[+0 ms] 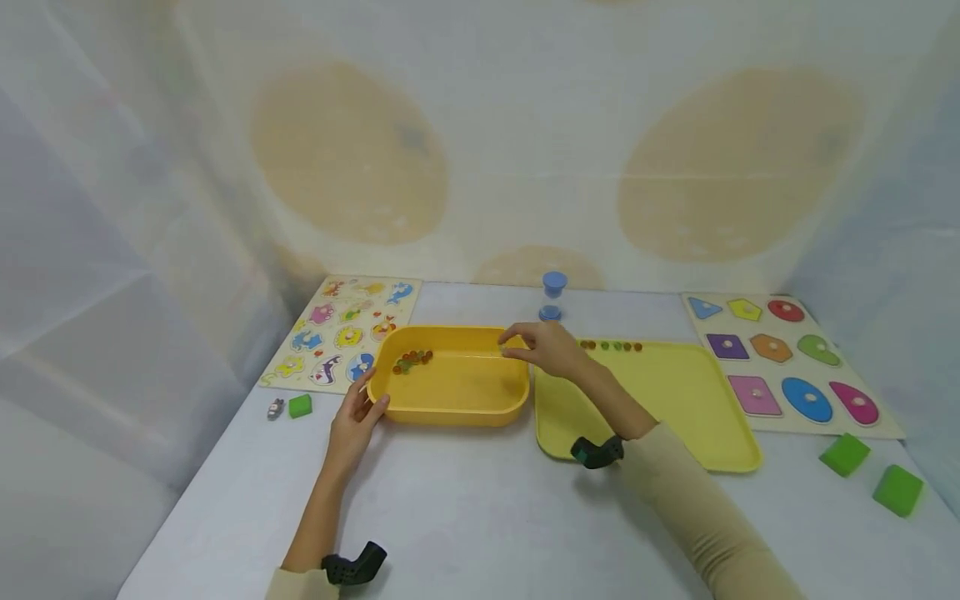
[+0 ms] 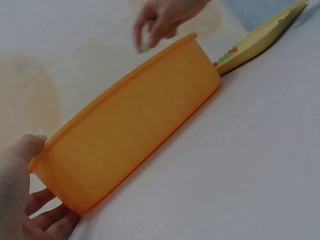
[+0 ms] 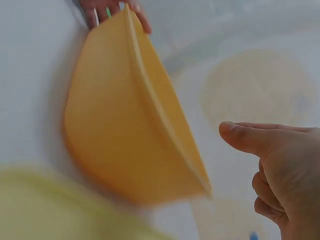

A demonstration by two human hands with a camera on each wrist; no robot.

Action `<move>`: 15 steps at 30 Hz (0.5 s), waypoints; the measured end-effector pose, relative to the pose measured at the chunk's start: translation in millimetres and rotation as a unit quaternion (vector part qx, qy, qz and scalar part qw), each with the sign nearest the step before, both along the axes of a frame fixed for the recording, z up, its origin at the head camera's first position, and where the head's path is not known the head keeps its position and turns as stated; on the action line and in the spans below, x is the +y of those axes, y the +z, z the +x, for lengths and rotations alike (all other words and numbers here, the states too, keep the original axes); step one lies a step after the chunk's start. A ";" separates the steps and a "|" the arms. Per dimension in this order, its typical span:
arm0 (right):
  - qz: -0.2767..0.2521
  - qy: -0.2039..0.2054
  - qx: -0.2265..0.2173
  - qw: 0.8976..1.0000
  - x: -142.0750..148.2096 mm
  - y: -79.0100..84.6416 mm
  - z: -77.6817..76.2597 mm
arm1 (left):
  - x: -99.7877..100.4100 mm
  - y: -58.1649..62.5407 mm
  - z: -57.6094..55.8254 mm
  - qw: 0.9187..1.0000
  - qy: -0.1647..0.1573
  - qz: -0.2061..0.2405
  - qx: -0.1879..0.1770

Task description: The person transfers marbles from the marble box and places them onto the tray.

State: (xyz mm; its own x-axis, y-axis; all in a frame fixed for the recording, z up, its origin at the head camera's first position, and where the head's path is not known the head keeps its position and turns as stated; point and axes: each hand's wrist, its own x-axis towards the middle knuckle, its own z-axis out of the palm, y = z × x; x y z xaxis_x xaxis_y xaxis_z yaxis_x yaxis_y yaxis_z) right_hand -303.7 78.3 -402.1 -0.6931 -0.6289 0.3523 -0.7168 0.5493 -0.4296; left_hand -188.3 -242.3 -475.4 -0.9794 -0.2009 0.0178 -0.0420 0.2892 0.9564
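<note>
A yellow plastic tub point(image 1: 450, 415) stands on the white table, with several small orange and green marbles point(image 1: 411, 360) grouped inside at its left. My left hand point(image 1: 354, 429) grips the tub's left end; the left wrist view shows the thumb at the rim and the fingers low against the wall. Over the tub's right side, my right hand point(image 1: 551, 348) pinches a small green marble point(image 2: 144, 48) between thumb and forefinger. To the right lies a flat light-yellow tray point(image 1: 675, 400), with several orange and green marbles point(image 1: 617, 346) lined along its far edge.
An animal puzzle board point(image 1: 300, 367) lies behind the tub at left, a shapes puzzle board point(image 1: 776, 379) at right. A blue hourglass point(image 1: 553, 292) stands at the back. Green blocks point(image 1: 845, 454) sit at far right; another green block point(image 1: 300, 406) and a small grey figure point(image 1: 275, 408) are at left.
</note>
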 end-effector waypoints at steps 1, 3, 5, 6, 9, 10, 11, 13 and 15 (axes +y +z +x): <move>-0.008 -0.013 -0.004 1.000 16.3 -3.2 2.1 | 0.2 -0.1 0.1 1.000 0.001 0.001 -0.001; -0.019 -0.044 -0.009 0.999 48.7 -12.5 5.6 | 0.7 -0.1 0.2 1.000 0.002 0.001 0.000; -0.023 -0.080 -0.020 0.996 78.8 -22.6 9.4 | 1.1 0.8 0.7 1.000 0.001 -0.001 0.001; -0.021 -0.097 -0.022 0.995 92.5 -28.2 11.2 | 1.2 1.3 1.0 1.000 0.002 -0.002 0.001; -0.010 -0.136 -0.028 0.990 125.0 -42.3 17.0 | 1.2 2.1 1.7 1.000 0.003 -0.003 0.000; -0.009 -0.144 -0.028 0.989 133.0 -46.4 18.6 | 1.0 2.3 1.9 1.000 0.004 -0.002 0.001; -0.005 -0.150 -0.027 0.988 139.7 -50.2 20.0 | 0.9 2.1 1.8 1.000 0.003 0.001 0.000; -0.003 -0.163 -0.033 0.986 150.1 -57.4 22.2 | 0.9 1.3 1.2 1.000 0.000 0.006 0.003; -0.001 -0.175 -0.044 0.984 157.3 -63.7 23.5 | 1.1 0.2 0.7 1.000 -0.002 0.009 0.004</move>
